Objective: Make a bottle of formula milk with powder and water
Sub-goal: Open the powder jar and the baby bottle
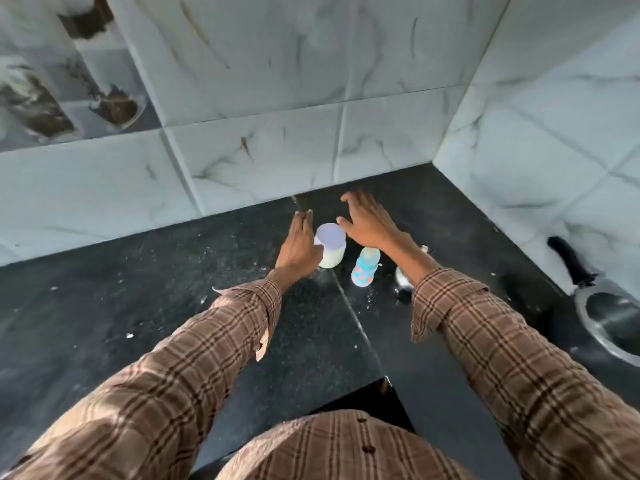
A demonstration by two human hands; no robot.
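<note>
A white jar of powder with a pale lilac lid stands on the black counter near the tiled back wall. My left hand rests against the jar's left side, fingers stretched forward. Just right of the jar stands a small baby bottle, light blue with coloured spots. My right hand hovers above and behind the bottle, fingers spread, holding nothing. A shiny metal object lies partly hidden under my right wrist.
A steel pan with a black handle sits at the right edge against the side wall. White specks of powder dot the counter. Marble-look tiles close off the back and right. The counter's front edge has a notch near my body.
</note>
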